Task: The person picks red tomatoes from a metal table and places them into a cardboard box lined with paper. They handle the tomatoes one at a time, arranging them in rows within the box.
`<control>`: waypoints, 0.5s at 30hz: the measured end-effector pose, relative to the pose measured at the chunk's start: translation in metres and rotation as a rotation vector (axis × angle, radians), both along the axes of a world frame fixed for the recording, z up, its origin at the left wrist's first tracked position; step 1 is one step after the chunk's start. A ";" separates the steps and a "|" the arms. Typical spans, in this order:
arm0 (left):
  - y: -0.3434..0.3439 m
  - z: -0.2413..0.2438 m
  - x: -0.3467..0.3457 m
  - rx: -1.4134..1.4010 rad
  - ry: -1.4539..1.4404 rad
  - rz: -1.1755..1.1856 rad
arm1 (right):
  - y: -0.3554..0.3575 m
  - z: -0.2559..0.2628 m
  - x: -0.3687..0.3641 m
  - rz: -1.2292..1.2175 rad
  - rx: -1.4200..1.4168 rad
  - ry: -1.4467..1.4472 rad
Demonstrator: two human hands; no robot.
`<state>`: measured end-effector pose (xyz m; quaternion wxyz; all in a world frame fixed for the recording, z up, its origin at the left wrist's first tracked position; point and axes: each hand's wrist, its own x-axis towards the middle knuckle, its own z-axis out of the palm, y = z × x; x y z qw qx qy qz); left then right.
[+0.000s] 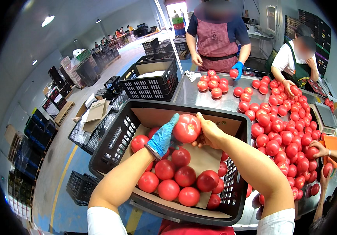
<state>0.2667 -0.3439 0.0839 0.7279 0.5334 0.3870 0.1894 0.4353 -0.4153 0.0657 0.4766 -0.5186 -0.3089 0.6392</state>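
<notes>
Between both my hands is one large red tomato (187,128), raised over a black plastic crate (168,216). My left hand (164,135), in a blue glove, grips its left side. My bare right hand (211,132) has its thumb on top and its fingers curled by the tomato's right side. Inside the crate, brown cardboard (206,158) lines the bottom and walls. Several tomatoes (185,176) lie in the near and left parts of the crate, some hidden under my left hand and forearm.
A steel table (186,91) to the right bears a heap of tomatoes (286,138) and a weighing scale (325,116). Three people work around it, one holding a tomato in a blue glove (238,70). More black crates (149,79) stand ahead and left, near opened cardboard (96,110).
</notes>
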 end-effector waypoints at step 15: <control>0.016 -0.010 -0.002 -0.066 -0.113 -0.048 | -0.006 0.011 -0.007 -0.071 0.141 -0.251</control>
